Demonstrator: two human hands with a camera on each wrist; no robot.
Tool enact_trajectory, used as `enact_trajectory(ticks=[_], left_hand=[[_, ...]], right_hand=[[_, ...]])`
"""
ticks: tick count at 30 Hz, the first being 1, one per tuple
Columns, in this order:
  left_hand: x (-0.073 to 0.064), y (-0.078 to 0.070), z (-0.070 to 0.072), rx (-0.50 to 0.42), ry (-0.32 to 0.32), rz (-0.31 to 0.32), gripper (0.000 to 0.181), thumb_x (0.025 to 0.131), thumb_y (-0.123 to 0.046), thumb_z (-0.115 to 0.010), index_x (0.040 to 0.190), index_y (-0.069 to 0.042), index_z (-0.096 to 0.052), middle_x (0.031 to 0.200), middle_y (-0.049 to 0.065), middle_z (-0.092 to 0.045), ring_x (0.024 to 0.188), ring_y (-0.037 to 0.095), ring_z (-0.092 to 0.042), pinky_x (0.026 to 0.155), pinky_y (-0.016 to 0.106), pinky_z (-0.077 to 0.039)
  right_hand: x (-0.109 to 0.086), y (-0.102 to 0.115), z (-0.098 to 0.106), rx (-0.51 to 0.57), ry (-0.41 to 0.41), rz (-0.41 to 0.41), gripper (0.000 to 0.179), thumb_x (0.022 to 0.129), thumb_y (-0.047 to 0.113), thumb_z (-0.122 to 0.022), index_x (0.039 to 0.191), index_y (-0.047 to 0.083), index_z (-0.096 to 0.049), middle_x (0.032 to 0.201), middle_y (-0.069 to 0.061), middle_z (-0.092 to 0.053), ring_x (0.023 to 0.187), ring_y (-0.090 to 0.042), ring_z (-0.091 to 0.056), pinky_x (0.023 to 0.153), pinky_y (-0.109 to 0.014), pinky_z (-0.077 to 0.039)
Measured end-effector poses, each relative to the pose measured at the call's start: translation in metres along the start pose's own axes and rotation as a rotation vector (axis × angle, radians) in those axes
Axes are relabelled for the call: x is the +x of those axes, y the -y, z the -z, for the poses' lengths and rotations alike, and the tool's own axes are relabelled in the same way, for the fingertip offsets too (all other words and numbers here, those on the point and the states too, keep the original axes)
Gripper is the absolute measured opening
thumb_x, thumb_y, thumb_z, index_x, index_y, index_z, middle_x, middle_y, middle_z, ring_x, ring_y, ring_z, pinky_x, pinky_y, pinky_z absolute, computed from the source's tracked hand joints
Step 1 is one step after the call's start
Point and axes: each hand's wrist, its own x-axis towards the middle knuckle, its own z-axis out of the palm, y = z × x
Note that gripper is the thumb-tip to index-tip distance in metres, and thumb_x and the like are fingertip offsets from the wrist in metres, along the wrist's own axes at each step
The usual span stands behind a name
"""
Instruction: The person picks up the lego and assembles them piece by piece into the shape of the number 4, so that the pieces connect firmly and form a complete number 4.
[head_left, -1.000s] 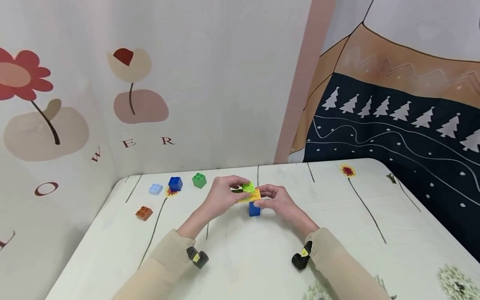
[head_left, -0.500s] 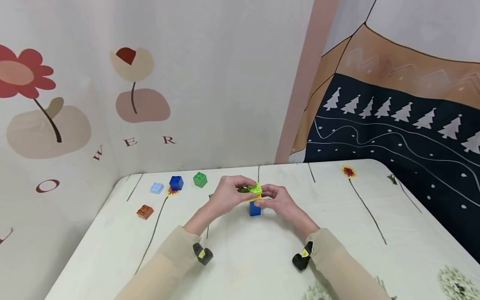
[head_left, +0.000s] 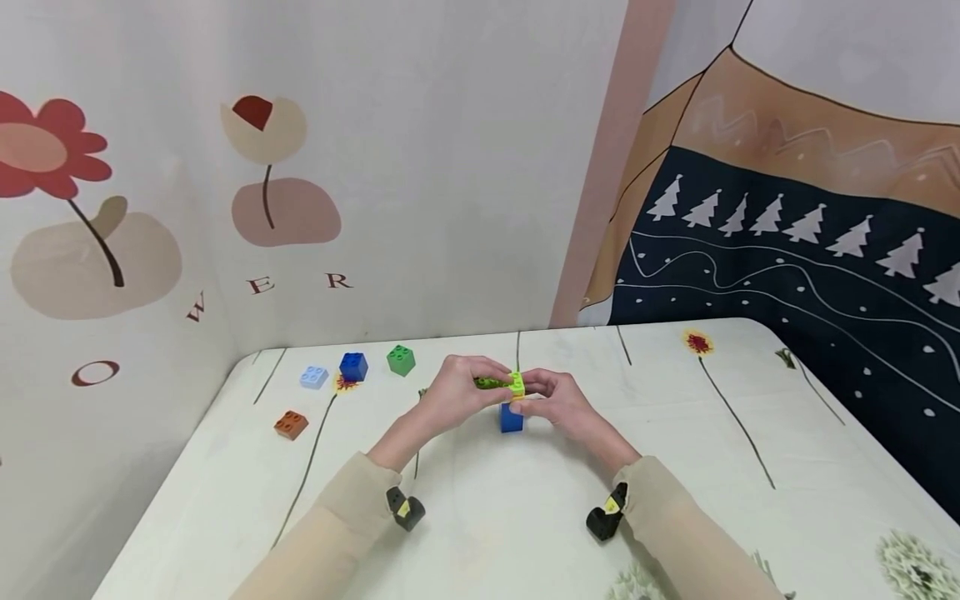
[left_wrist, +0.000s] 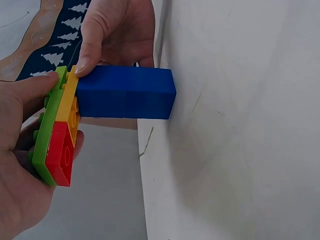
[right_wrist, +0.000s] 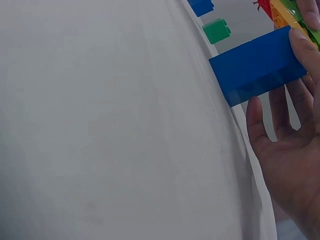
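My left hand (head_left: 456,393) grips a long lime-green building brick (left_wrist: 44,145) between thumb and fingers. Under its near end sits a red brick (left_wrist: 59,156); beside the red one, a yellow brick (left_wrist: 66,106) lies right against the green brick's underside. The yellow brick tops a tower of two blue bricks (left_wrist: 125,92) standing upright on the table. From the other side my right hand (head_left: 558,407) holds the tower's upper part, its thumb at the seam of blue and yellow. In the head view the left fingers hide most of the green brick.
Toward the back left of the cloth-covered table (head_left: 480,517) lie a light blue brick (head_left: 313,377), a dark blue brick (head_left: 353,367), a green brick (head_left: 401,360) and, nearer, a brown-orange brick (head_left: 290,425). A printed curtain (head_left: 435,167) hangs behind the table's far edge.
My left hand has shifted right with the lime-green brick, bringing it over the yellow brick, which is now mostly covered. My right hand has stayed at the tower.
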Motion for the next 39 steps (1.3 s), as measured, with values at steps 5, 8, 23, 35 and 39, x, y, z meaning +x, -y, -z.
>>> enact_trajectory(ticks=[5, 8, 23, 35, 39], left_hand=[[-0.0004, 0.0016, -0.0022, 0.018, -0.016, -0.024, 0.014, 0.088, -0.012, -0.083, 0.101, -0.007, -0.082, 0.108, 0.005, -0.076, 0.106, 0.023, -0.070, 0.085, 0.028, -0.058], [-0.0008, 0.0022, -0.0035, 0.025, -0.030, -0.038, 0.013, 0.087, -0.011, -0.083, 0.099, -0.007, -0.082, 0.107, 0.005, -0.076, 0.105, 0.023, -0.070, 0.084, 0.027, -0.058], [0.0023, -0.0021, -0.0014, -0.011, -0.007, 0.032, 0.007, 0.086, -0.008, -0.083, 0.094, -0.007, -0.082, 0.105, 0.004, -0.076, 0.102, 0.022, -0.070, 0.079, 0.026, -0.059], [0.0035, -0.0009, 0.0000, 0.027, 0.037, 0.044, 0.006, 0.088, -0.010, -0.083, 0.093, -0.009, -0.082, 0.101, 0.001, -0.076, 0.099, 0.019, -0.068, 0.080, 0.028, -0.058], [0.0055, -0.0028, 0.0005, 0.039, 0.045, 0.051, 0.006, 0.088, -0.011, -0.083, 0.094, -0.010, -0.082, 0.101, 0.001, -0.076, 0.097, 0.018, -0.068, 0.080, 0.028, -0.057]], right_hand=[[-0.0015, 0.0017, -0.0001, -0.002, -0.005, -0.008, 0.044, 0.091, 0.014, -0.080, 0.130, 0.000, -0.065, 0.121, -0.011, -0.071, 0.111, -0.026, -0.068, 0.089, -0.035, -0.058], [-0.0016, 0.0020, -0.0003, -0.001, -0.001, -0.002, 0.044, 0.091, 0.014, -0.080, 0.130, -0.001, -0.065, 0.121, -0.012, -0.071, 0.111, -0.027, -0.068, 0.089, -0.035, -0.059], [-0.0020, 0.0035, -0.0005, 0.017, 0.002, 0.002, 0.045, 0.091, 0.015, -0.081, 0.128, -0.002, -0.065, 0.119, -0.013, -0.071, 0.106, -0.022, -0.069, 0.087, -0.035, -0.059], [-0.0018, 0.0014, -0.0022, 0.028, 0.014, 0.010, 0.045, 0.090, 0.016, -0.081, 0.128, -0.003, -0.065, 0.118, -0.014, -0.072, 0.104, -0.022, -0.070, 0.086, -0.034, -0.060], [-0.0013, 0.0027, -0.0008, 0.028, 0.006, 0.016, 0.044, 0.090, 0.015, -0.081, 0.127, -0.003, -0.065, 0.118, -0.014, -0.072, 0.104, -0.023, -0.070, 0.087, -0.035, -0.060]])
